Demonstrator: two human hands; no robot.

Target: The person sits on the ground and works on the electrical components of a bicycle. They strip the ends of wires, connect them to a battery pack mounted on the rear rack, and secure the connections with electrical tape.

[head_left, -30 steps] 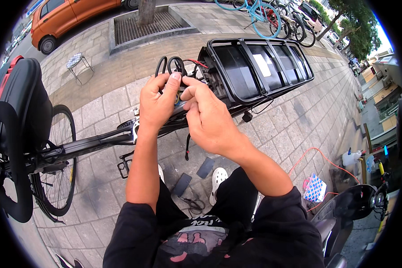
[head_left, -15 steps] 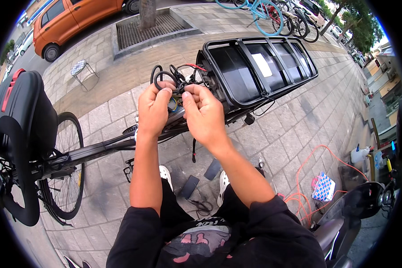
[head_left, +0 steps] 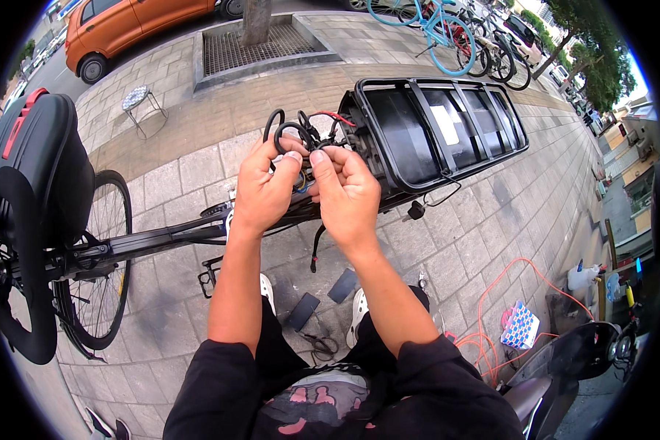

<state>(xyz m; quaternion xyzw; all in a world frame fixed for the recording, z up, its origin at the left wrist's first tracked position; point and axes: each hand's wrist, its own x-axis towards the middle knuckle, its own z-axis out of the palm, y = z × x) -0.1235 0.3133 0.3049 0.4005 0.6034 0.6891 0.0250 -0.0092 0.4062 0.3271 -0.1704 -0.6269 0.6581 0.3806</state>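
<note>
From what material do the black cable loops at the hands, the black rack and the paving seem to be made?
Black cable loops: probably rubber or soft plastic, with a satin finish; they bend in smooth curves.
Black rack: likely painted metal, semi-gloss, judging by its slim, straight framework, though plastic is possible.
Paving: stone or concrete, matt; grey, rough-looking blocks without shine.

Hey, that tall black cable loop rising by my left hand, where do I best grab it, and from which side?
Probably at the top of its arch, pinched from above. The black cable loop bows up clear there, while your left hand and right hand crowd its lower part from the near side.
</note>
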